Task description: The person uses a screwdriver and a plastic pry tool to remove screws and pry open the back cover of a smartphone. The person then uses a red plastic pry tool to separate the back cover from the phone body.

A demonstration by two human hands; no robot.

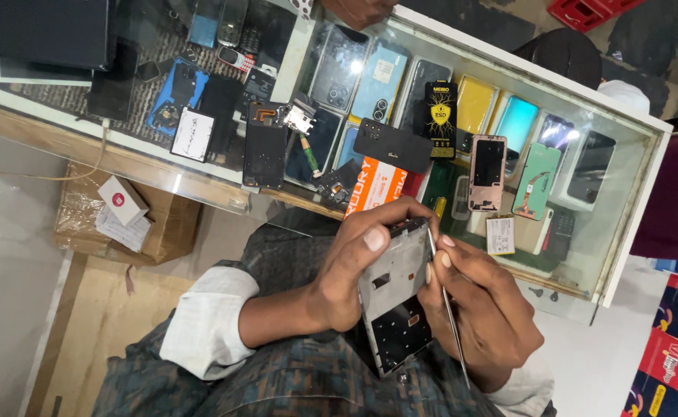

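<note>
My left hand [362, 259] grips an opened phone frame [395, 289], silver at the top with a dark circuit area at the bottom, held above my lap. My thumb rests on its left edge and my fingers curl over its top. My right hand [481, 309] holds a thin metal tool [448, 309], like tweezers or a pry stick, against the frame's right edge. The tool's tip meets the frame near its upper right corner.
A glass display counter [632, 224] ahead holds several phones and phone cases. On its top lie a pink phone frame [487, 171], a green phone back [537, 181], a black phone back [393, 144], an orange box [375, 185] and a small battery [500, 235]. A cardboard box [165, 228] sits at left.
</note>
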